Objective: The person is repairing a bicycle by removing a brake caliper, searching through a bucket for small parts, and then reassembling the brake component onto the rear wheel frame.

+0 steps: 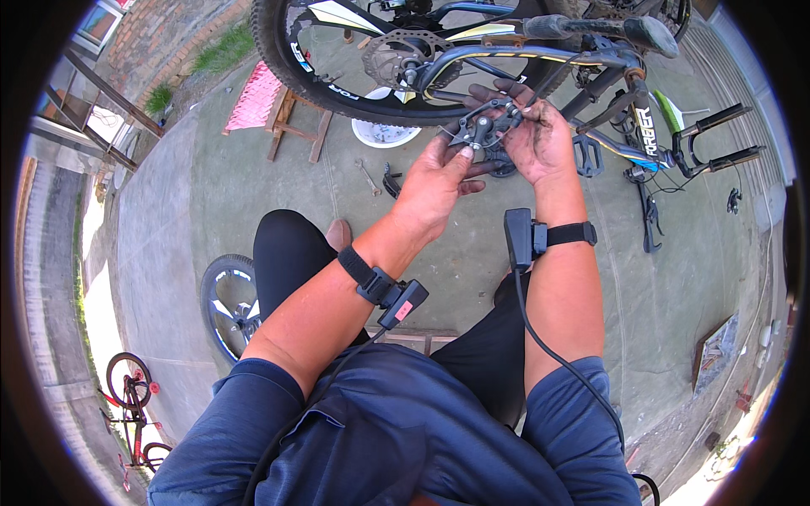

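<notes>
Two grimy hands meet out in front of the knees, both closed around one small dark metal bicycle part [483,131]. The left hand [432,181] pinches it from the near side, thumb on top; the right hand [544,145] cups it from the other side, fingers curled over its far edge. The part is held up off the ground – whether a cable ties it to the bike, I cannot tell – and it looks unfitted, so its place on the bike seems yet to be filled.

Beside the left knee lies a loose wheel [232,305], off any fork. A little past the hands, a wrench [369,177] rests on the ground near a white basin [386,135] with something in it.

Beyond is the bike frame [629,152], only partly assembled by the look of it. A large wheel with a disc rotor [391,61] appears to sit in the rear of it, and a pedal [588,158] shows, but the fork [717,160] holds no wheel. Brake levers [650,221] lie loose below it.

Farther off are a pink woven seat [256,97] and, at the far left, a red bicycle [132,405].
</notes>
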A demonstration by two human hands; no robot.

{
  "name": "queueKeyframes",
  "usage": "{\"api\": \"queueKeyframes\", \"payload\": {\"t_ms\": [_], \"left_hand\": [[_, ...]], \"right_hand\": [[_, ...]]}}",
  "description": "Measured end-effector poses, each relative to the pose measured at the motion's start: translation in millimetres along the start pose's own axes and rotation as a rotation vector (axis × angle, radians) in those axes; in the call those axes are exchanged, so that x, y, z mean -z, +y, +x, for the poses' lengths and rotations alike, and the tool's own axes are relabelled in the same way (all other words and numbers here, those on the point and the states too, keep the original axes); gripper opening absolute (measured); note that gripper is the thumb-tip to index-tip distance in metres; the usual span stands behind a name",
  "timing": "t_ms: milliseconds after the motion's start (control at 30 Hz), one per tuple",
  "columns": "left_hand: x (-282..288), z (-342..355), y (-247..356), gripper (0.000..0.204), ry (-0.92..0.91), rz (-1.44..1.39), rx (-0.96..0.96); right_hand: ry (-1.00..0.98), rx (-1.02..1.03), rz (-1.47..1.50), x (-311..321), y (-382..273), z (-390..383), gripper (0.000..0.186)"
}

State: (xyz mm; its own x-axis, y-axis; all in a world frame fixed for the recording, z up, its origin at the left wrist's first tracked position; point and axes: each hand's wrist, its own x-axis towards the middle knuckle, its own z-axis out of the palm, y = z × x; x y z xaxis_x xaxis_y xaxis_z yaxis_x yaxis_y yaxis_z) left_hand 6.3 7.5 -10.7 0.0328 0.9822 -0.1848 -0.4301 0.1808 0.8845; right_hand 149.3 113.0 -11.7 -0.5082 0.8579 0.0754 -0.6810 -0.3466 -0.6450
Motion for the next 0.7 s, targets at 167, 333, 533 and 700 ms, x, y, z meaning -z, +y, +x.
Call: {"api": "queueKeyframes", "payload": {"t_ms": [167, 333, 533, 700], "left_hand": [[-2, -3, 1, 0.044, -0.013, 0.015, -0.001], [-3, -1, -1, 0.049, -0.006, 0.026, -0.014], [1, 4, -1, 0.048, 0.037, 0.041, -0.026], [-1, 7, 4, 0.040, 0.081, -0.027, -0.016]], "right_hand": [[-0.032, 0.010, 0.012, -3, -2, -2, 0.049], [0.003, -0.008, -0.045, 1, -1, -2, 0.047], [0.044, -0.031, -0.117, 0, 2, -1, 0.040], [0.123, -0.040, -0.198, -6, 3, -1, 0.032]]}}
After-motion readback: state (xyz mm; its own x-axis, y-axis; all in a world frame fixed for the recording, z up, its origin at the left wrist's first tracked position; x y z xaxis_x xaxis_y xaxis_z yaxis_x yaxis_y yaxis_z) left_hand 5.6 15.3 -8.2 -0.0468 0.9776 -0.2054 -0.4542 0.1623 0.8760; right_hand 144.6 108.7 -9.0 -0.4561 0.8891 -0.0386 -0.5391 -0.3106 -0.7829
